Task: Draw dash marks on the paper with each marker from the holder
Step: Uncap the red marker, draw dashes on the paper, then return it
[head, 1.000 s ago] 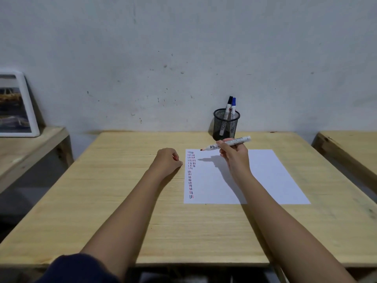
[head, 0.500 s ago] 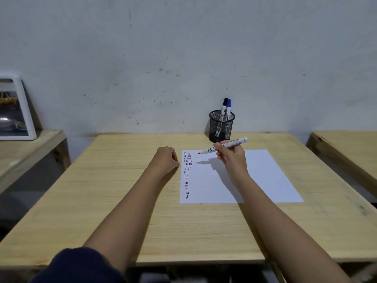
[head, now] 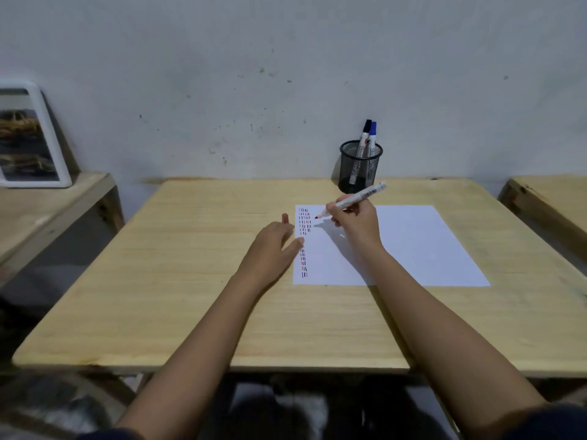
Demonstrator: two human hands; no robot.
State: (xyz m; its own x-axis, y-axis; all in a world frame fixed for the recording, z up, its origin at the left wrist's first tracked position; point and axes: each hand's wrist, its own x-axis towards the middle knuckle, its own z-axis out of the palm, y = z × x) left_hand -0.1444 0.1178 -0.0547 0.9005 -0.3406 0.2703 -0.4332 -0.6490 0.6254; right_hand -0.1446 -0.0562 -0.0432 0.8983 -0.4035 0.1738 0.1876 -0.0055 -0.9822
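Note:
A white sheet of paper (head: 413, 246) lies on the wooden table (head: 190, 281), with columns of red, blue and black dash marks (head: 304, 236) along its left edge. My right hand (head: 355, 220) grips an uncapped red-tipped white marker (head: 352, 200), its tip just above the paper's top left, right of the dashes. My left hand (head: 273, 246) is spread flat at the paper's left edge, fingertips touching the sheet. A black mesh holder (head: 360, 166) at the table's back holds a black-capped marker (head: 365, 130) and a blue-capped marker (head: 372, 130).
A white-framed picture (head: 28, 138) leans on the wall on a wooden bench (head: 47, 211) at the left. Another wooden bench (head: 552, 201) stands at the right. The grey wall rises right behind the holder.
My left hand has gone from a fist to spread fingers and reached the paper's left edge. The marker tip has dropped closer to the sheet beside the dashes.

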